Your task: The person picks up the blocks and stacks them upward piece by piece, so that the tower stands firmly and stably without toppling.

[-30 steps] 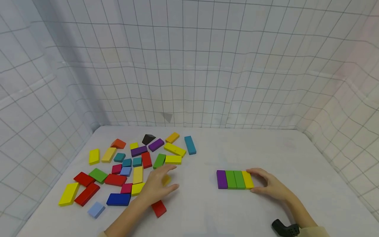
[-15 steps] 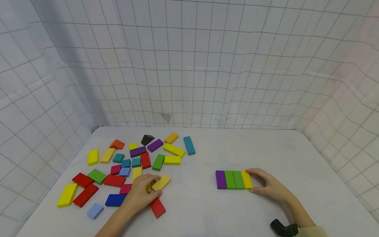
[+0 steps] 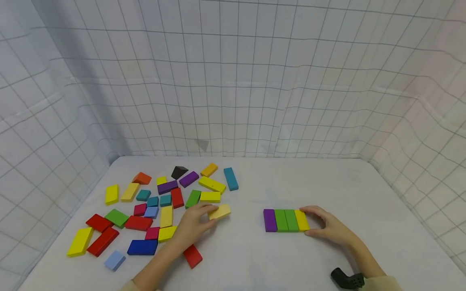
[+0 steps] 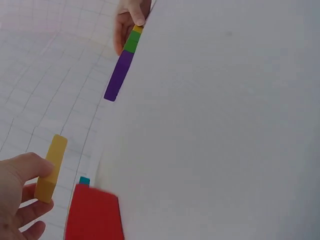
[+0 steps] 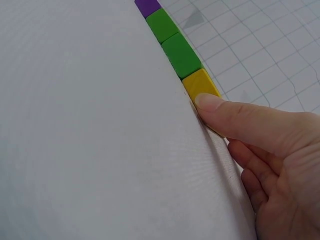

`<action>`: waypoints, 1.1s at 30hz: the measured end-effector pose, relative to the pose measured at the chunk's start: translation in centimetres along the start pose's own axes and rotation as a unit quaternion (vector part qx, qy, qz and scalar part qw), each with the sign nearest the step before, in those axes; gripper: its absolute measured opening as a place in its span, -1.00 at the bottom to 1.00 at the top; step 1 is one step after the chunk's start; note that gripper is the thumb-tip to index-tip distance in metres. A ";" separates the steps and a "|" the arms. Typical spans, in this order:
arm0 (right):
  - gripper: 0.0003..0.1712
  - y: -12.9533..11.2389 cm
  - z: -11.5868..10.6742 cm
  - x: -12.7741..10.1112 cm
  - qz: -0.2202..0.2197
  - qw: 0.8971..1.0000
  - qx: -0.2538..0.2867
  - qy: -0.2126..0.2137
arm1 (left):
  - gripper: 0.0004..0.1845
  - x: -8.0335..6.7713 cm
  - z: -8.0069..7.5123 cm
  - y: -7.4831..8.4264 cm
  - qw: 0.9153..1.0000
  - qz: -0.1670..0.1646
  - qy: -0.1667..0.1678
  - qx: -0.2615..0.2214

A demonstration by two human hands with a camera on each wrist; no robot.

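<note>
The left hand pinches a yellow block just above the counter, between the pile and the row. The right hand holds the row's yellow end. The pinch looks light, so the block could slip and bump the row crooked.

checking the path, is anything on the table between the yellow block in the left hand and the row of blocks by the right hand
Nothing visible. The left hand pinches the yellow block, and only bare table lies between it and the purple end of the row held by the right hand.
</note>
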State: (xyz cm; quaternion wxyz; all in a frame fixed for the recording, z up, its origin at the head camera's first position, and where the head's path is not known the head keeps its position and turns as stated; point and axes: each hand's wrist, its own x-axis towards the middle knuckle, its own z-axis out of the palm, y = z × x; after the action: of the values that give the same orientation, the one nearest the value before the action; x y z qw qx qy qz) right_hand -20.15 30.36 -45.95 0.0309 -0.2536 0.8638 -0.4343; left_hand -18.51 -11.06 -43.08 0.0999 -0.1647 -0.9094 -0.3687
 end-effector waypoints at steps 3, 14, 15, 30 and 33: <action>-0.30 0.0 0.0 0.0 -0.003 1.000 0.000 0.003 | -0.63 1.9 1.4 1.3 0.999 0.039 -0.013 -0.022; -0.28 0.2 0.0 0.0 0.016 1.000 0.002 -0.006 | -0.68 8.4 7.8 4.8 0.987 0.106 -0.118 -0.022; -0.28 0.2 0.0 0.0 0.018 1.000 0.001 -0.007 | -0.67 8.8 8.3 5.2 0.986 0.106 -0.125 -0.022; -0.32 0.1 -0.1 -0.1 -0.024 1.000 0.013 0.001 | -0.70 12.0 14.0 7.9 0.978 0.098 -0.176 -0.049; -0.32 0.1 0.0 -0.1 -0.026 1.000 0.014 0.002 | -0.70 12.0 14.6 7.8 0.978 0.098 -0.175 -0.065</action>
State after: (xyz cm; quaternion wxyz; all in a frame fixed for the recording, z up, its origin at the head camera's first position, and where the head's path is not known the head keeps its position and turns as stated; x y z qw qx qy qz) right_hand -20.12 30.44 -45.99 0.0214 -0.2744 0.8506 -0.4479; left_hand -27.59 7.19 -44.85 -0.0355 -0.3212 -0.8662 -0.3811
